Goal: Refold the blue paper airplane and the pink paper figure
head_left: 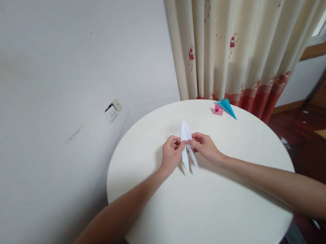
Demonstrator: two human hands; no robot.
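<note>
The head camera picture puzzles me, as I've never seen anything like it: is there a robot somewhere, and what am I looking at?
There is no machine to see here: those are a person's own bare hands. The camera is worn on the head and looks forward and down, so the arms reach in from the bottom of the picture.

The left hand and right hand pinch a white folded paper from either side. It is pointed at its far end, with two narrow strips toward the person.

Below is a round white table. Near its far edge, on the right, lie a pink folded piece and a pointed blue one. Behind hangs a flowered curtain.
</note>
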